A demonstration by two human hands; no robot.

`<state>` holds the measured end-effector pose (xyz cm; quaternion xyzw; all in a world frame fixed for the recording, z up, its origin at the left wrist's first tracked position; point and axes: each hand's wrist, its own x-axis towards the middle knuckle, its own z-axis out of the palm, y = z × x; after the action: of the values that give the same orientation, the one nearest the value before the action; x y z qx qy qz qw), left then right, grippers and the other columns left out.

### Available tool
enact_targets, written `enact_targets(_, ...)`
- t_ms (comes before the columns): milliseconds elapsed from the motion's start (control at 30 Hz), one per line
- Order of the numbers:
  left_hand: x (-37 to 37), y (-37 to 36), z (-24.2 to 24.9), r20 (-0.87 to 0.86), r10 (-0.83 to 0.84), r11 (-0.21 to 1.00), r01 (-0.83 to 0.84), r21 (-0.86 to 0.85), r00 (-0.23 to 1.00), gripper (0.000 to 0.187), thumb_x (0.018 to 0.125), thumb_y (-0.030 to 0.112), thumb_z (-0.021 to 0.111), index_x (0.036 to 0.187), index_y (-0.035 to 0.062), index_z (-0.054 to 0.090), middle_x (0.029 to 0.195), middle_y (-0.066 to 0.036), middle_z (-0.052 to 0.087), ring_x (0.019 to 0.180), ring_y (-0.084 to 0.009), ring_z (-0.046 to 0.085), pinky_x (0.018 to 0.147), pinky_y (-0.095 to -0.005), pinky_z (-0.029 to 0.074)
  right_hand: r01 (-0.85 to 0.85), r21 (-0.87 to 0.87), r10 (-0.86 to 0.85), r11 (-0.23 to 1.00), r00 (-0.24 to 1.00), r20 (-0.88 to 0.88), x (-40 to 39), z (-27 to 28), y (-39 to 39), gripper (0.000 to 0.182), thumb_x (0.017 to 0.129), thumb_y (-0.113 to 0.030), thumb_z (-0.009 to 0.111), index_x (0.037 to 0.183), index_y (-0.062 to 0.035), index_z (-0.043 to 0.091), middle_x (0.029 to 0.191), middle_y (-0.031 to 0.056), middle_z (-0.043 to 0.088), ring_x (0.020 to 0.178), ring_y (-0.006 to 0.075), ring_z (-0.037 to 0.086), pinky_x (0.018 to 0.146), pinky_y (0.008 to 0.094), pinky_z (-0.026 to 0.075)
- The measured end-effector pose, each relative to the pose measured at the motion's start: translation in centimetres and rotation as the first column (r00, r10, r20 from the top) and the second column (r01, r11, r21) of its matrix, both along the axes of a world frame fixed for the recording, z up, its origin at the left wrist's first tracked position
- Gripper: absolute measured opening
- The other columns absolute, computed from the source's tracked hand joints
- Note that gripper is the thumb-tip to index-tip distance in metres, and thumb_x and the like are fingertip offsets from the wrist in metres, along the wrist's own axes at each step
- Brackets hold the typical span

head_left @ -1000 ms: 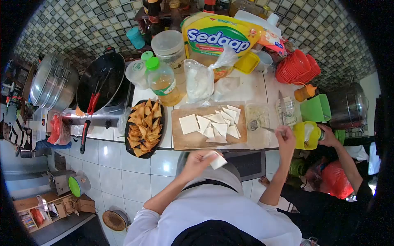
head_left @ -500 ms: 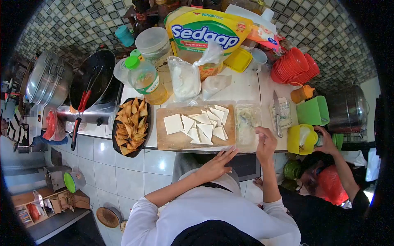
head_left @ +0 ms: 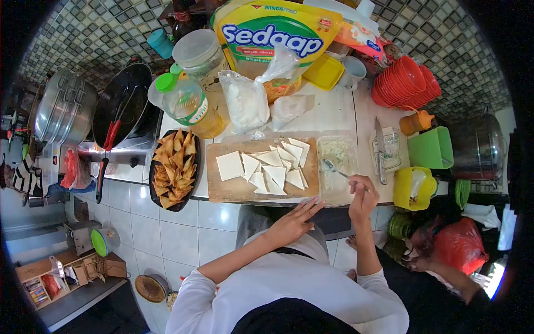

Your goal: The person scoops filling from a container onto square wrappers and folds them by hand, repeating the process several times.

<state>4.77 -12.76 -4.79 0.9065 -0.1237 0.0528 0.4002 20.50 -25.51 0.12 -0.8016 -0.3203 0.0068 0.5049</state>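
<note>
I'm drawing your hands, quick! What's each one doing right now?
Left hand: open, fingers stretched out near the wooden board; I can't see whether anything is under the palm.
Right hand: closed, holding a spoon.

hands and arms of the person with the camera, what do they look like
The left hand and right hand are bare, with no gloves, watch or bracelet visible. The forearms are uncovered up to about the elbows, where loose, plain white sleeves begin. No print or markings can be made out on them.
</note>
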Motion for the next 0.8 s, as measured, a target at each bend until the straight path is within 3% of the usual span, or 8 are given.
enact_targets(133, 0.1, -0.2, -0.5, 0.091, 0.064, 0.996, -0.057, -0.072, 0.994, 0.015, 0.078, 0.009, 0.058, 0.077, -0.0052, 0.060, 0.140, -0.012, 0.029, 0.130, -0.0313, 0.026, 0.104, -0.0421, 0.030, -0.120, -0.066, 0.125, 0.990, 0.990, 0.068, 0.0, 0.7, -0.5, 0.022, 0.090, -0.015, 0.045, 0.085, 0.0007, 0.059, 0.072, 0.0108, 0.059, 0.058, 0.0189, 0.055, 0.053, 0.0268, 0.043)
enact_targets(233, 0.1, -0.1, -0.2, 0.090, 0.065, 0.994, -0.057, -0.090, 0.994, 0.015, 0.078, 0.009, 0.057, 0.079, -0.0055, 0.061, 0.140, -0.012, 0.029, 0.130, -0.0301, 0.026, 0.103, -0.0417, 0.031, 0.015, 0.038, -0.013, 0.999, 0.998, -0.057, 0.3, 0.4, -1.3, 0.018, 0.089, -0.012, 0.046, 0.085, 0.0007, 0.059, 0.072, 0.0119, 0.059, 0.059, 0.0212, 0.056, 0.055, 0.0281, 0.044)
enact_targets(300, 0.1, -0.2, -0.2, 0.074, 0.071, 0.993, -0.064, -0.094, 0.995, 0.015, 0.079, 0.008, 0.057, 0.080, -0.0056, 0.061, 0.139, -0.012, 0.030, 0.130, -0.0302, 0.027, 0.103, -0.0410, 0.032, 0.009, 0.039, -0.008, 0.999, 1.000, -0.017, 0.0, 0.5, -0.8, 0.014, 0.086, -0.008, 0.048, 0.084, 0.0004, 0.060, 0.073, 0.0118, 0.059, 0.062, 0.0218, 0.057, 0.056, 0.0282, 0.045)
enact_targets(367, 0.1, -0.2, -0.5, 0.103, 0.085, 0.996, -0.080, -0.050, 0.991, 0.012, 0.079, 0.009, 0.058, 0.077, -0.0031, 0.059, 0.136, -0.013, 0.035, 0.127, -0.0329, 0.032, 0.098, -0.0395, 0.038, -0.149, -0.056, 0.155, 0.987, 0.982, 0.104, -0.1, 0.5, -0.7, 0.012, 0.083, -0.002, 0.048, 0.083, 0.0003, 0.060, 0.074, 0.0122, 0.060, 0.063, 0.0211, 0.058, 0.056, 0.0276, 0.045)
enact_targets(533, 0.2, -0.3, -0.1, 0.131, 0.102, 0.994, -0.098, -0.042, 0.986, 0.012, 0.079, 0.008, 0.058, 0.077, -0.0038, 0.059, 0.136, -0.013, 0.036, 0.126, -0.0324, 0.033, 0.098, -0.0377, 0.038, -0.028, 0.021, 0.028, 0.999, 0.999, -0.018, 0.0, 0.7, -1.1, 0.011, 0.081, 0.001, 0.049, 0.083, 0.0003, 0.060, 0.075, 0.0145, 0.060, 0.065, 0.0268, 0.059, 0.061, 0.0311, 0.046)
enact_targets(600, 0.2, -0.4, -0.2, 0.144, 0.112, 0.993, -0.104, -0.061, 0.983, 0.012, 0.079, 0.008, 0.058, 0.076, -0.0043, 0.058, 0.136, -0.013, 0.036, 0.126, -0.0323, 0.033, 0.098, -0.0373, 0.038, -0.181, -0.005, 0.180, 0.984, 0.979, 0.095, 0.0, 0.0, -0.9, 0.011, 0.082, -0.001, 0.049, 0.083, 0.0004, 0.060, 0.075, 0.0126, 0.060, 0.064, 0.0218, 0.058, 0.059, 0.0291, 0.046)
enact_targets(700, 0.0, -0.3, -0.2, 0.149, 0.117, 0.993, -0.111, -0.047, 0.982, 0.011, 0.078, 0.007, 0.058, 0.077, -0.0047, 0.058, 0.136, -0.013, 0.036, 0.126, -0.0318, 0.033, 0.098, -0.0370, 0.039, -0.124, -0.071, 0.120, 0.990, 0.991, -0.060, 0.4, 0.8, -2.0, 0.012, 0.085, -0.004, 0.049, 0.083, 0.0010, 0.059, 0.074, 0.0114, 0.060, 0.063, 0.0178, 0.057, 0.057, 0.0272, 0.044)
enact_targets(800, 0.1, -0.3, -0.2, 0.150, 0.111, 0.994, -0.109, -0.020, 0.983, 0.010, 0.078, 0.006, 0.058, 0.077, -0.0048, 0.057, 0.136, -0.012, 0.035, 0.126, -0.0317, 0.034, 0.097, -0.0366, 0.040, -0.057, 0.064, 0.063, 0.996, 0.993, -0.096, 0.4, -0.1, -1.5, 0.019, 0.089, -0.011, 0.046, 0.084, 0.0012, 0.059, 0.075, 0.0099, 0.059, 0.062, 0.0145, 0.055, 0.055, 0.0250, 0.042)
